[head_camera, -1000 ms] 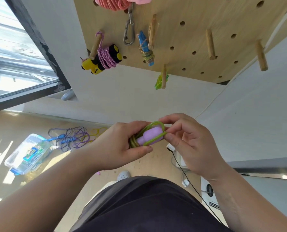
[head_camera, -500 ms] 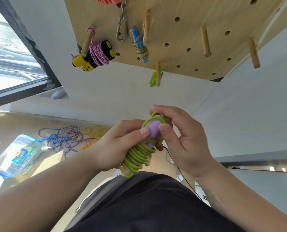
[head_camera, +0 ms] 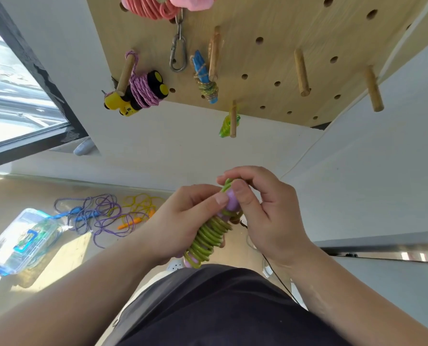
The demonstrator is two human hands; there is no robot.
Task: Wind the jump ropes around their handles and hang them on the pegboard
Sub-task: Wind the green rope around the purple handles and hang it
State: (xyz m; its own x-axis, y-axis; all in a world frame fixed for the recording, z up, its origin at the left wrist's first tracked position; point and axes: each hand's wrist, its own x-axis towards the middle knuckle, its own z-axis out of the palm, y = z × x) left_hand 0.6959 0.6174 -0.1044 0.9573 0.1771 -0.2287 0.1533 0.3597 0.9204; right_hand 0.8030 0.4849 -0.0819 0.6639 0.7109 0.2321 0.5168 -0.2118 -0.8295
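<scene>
On the floor, near its left edge, a clear plastic box [head_camera: 20, 242] is seen, and just beside it loose ropes [head_camera: 100, 216] in blue, purple and yellow are lying in a tangle. At the lower left corner of the pegboard [head_camera: 282, 16] a pink rope [head_camera: 143, 92], wound round yellow and black handles, is hung on a peg. To its right a carabiner [head_camera: 178, 56] and a blue-handled bundle [head_camera: 204, 76] are hung. In front of the body the green jump rope [head_camera: 208, 237], coiled round its purple handles [head_camera: 231, 202], is held by the left hand [head_camera: 180, 221], whose fingers are curled round the coils. A loop at the handle top is pinched between thumb and forefinger of the right hand [head_camera: 265, 216]. Near the right edge of the pegboard two wooden pegs [head_camera: 301, 72] are seen.
</scene>
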